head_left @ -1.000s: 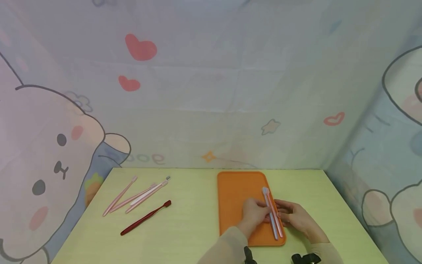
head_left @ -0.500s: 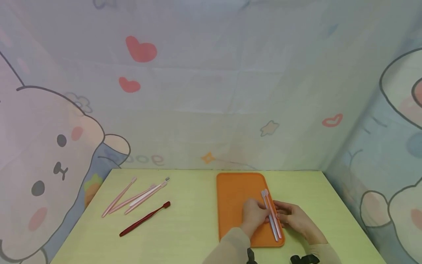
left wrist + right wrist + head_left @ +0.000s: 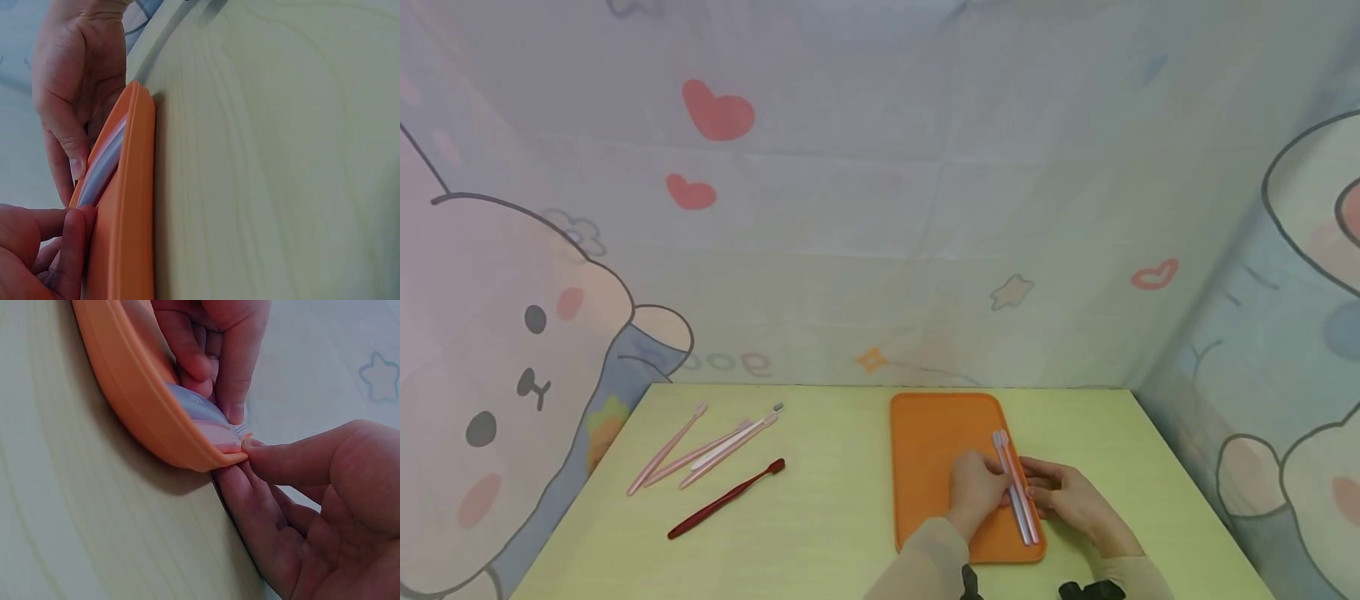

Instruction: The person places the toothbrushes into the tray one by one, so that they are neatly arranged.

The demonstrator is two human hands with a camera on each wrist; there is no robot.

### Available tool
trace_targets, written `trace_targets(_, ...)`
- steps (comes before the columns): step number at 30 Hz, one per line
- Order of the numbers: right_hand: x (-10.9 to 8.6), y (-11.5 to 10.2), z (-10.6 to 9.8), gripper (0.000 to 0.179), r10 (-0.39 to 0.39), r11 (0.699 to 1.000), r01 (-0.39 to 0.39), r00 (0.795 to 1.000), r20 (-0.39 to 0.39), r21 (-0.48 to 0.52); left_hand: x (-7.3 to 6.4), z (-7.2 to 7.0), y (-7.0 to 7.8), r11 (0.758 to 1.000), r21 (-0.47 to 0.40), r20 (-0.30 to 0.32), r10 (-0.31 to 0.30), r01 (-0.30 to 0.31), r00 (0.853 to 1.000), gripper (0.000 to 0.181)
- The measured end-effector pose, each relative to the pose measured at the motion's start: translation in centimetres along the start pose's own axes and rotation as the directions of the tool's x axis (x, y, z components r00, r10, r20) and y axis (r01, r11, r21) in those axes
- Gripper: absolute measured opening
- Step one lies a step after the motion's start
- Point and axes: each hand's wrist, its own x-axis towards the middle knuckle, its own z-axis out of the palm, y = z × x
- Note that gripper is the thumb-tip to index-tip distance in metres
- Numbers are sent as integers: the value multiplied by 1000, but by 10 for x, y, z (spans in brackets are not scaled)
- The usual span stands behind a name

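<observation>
Pinches the purple toothbrush (image 3: 1019, 512) with the left grip (image 3: 979, 487), right by the pink toothbrush (image 3: 1028, 514) in the orange tray (image 3: 934, 433), and pinches the tray's right edge with the right grip (image 3: 1071, 497), maybe to keep it still.

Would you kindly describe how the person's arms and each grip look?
The left grip and right grip are ungloved human hands. The left sleeve and right sleeve are pale beige, without visible markings. A small black item shows beside the left sleeve, another black item beside the right; neither is clear enough to identify.
</observation>
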Motion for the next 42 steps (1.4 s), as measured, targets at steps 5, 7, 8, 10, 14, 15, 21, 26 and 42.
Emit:
trace_targets(5, 1, 2, 1, 59, 10, 1000, -10, 1000, -8, 2, 0, -1, -1, 1000, -27, 7, -5, 6, 1000, 18)
trace_targets(7, 1, 2, 1, 59, 7, 1000, -7, 1000, -10, -2, 0, -2, -1, 999, -43, 14, -7, 8, 1000, 17)
trace_targets(8, 1, 2, 1, 59, 6, 1000, -6, 1000, -10, -2, 0, -2, -1, 999, -51, 17, -8, 9, 1000, 16)
trace_targets(10, 1, 1, 0, 59, 7, 1000, -7, 1000, -7, 1, 0, -3, 0, 997, -71, 24, -15, 17, 1000, 15)
trace_targets(14, 0, 0, 0, 59, 8, 1000, -8, 1000, 3, 6, 0, -5, 0, 995, -98, 37, -26, 29, 999, 13)
trace_targets(15, 0, 0, 0, 59, 11, 1000, -11, 1000, 3, 6, 0, -6, 1, 994, -107, 41, -33, 37, 999, 13)
trace_targets(21, 1, 2, 0, 61, 34, 999, -34, 999, -13, 6, -2, -15, 3, 977, -191, 83, -77, 92, 994, 10)
trace_targets(26, 3, 5, 1, 61, 35, 999, -34, 999, -21, 11, -2, -25, 1, 955, -280, 116, -65, 96, 991, 7)
trace_targets(42, 0, -5, 7, 63, 69, 998, -69, 997, -46, -4, -4, -101, -11, 965, -245, 179, 138, -91, 974, 22)
